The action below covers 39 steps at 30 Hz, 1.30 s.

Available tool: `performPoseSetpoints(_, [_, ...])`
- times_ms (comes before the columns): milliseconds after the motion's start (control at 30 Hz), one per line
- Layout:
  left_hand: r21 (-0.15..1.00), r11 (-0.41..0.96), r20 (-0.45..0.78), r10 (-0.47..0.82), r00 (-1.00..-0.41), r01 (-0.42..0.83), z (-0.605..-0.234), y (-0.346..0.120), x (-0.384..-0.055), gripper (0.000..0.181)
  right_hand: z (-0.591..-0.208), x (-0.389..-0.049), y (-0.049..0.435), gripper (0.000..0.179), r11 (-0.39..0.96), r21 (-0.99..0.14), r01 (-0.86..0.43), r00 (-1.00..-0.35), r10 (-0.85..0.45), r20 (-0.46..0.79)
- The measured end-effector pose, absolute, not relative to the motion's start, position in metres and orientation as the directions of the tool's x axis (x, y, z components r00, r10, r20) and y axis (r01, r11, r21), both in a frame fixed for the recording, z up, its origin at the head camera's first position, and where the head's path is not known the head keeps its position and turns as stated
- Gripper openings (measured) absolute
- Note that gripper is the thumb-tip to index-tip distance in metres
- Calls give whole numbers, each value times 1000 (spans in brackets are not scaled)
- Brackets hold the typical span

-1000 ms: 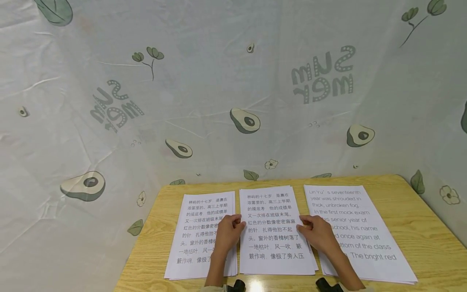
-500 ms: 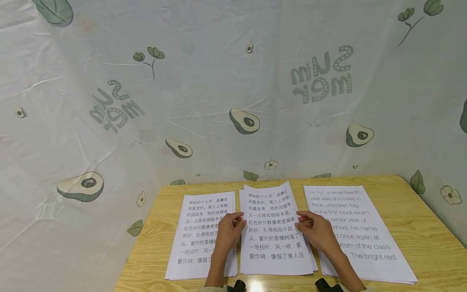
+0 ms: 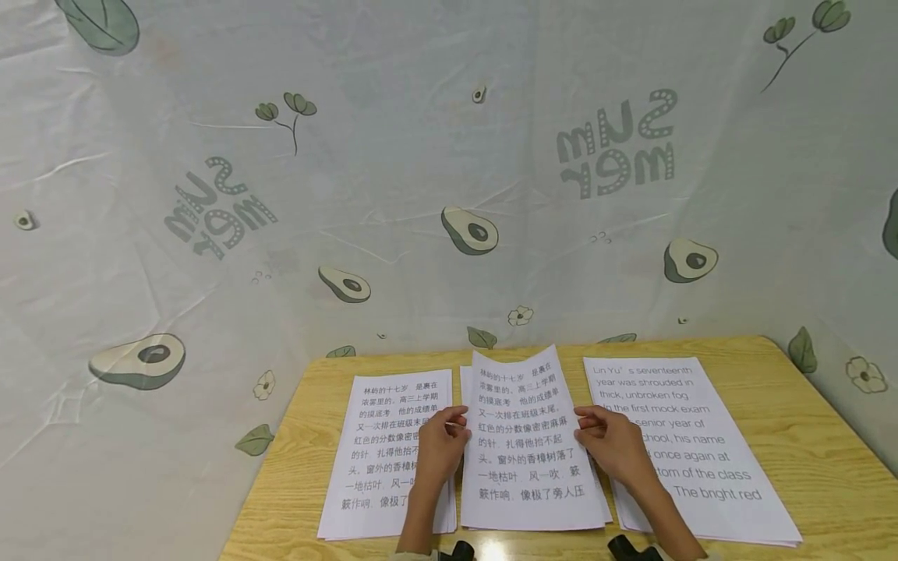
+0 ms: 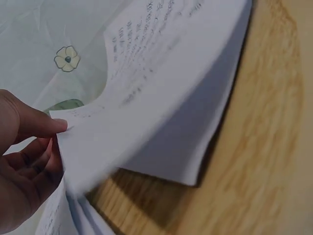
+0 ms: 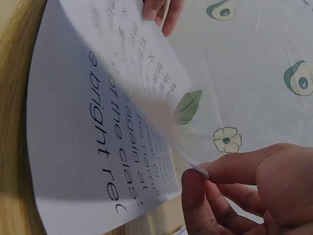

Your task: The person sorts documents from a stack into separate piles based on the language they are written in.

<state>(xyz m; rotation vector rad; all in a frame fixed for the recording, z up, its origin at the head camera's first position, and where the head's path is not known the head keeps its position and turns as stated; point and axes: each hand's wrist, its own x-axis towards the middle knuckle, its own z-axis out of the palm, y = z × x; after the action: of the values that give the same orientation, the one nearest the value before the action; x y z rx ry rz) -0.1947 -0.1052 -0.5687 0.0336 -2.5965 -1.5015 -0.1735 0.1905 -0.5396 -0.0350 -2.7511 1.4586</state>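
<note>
A sheet of paper (image 3: 522, 452) printed with Chinese text is raised off the middle stack, its far end bowed upward. My left hand (image 3: 442, 444) pinches its left edge between thumb and fingers, plain in the left wrist view, where the left thumb (image 4: 59, 126) presses on the paper. At the opposite edge my right hand (image 3: 612, 446) pinches the same sheet, as the right wrist view confirms. Beneath the raised sheet, that view shows a page with large English print (image 5: 63, 152) lying on the table.
To the left lies a stack of Chinese-printed sheets (image 3: 379, 452), partly covered by my left forearm. An English-printed stack (image 3: 701, 436) lies to the right, under my right forearm. The wooden table (image 3: 828, 421) meets a pale curtain with avocado prints (image 3: 393, 187) behind.
The sheet, flat on the middle stack a second ago, has lifted and its far corners have curled up. Both hands stay at its side edges with only slight movement.
</note>
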Motion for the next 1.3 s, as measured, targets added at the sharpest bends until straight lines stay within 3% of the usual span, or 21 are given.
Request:
performPoseSetpoints(167, [903, 429, 79, -98, -992, 29, -566, -113, -197, 40, -537, -174, 195, 42, 520, -853, 36, -999, 33, -22])
performPoseSetpoints(567, [994, 92, -53, -62, -997, -59, -556, -125, -196, 43, -536, -178, 204, 50, 329, -936, 120, -992, 1, -127])
performPoseSetpoints(1300, [993, -68, -99, -47, -994, -95, -557, -136, -195, 43, -535, -179, 204, 60, 111, -973, 200, -975, -73, -209])
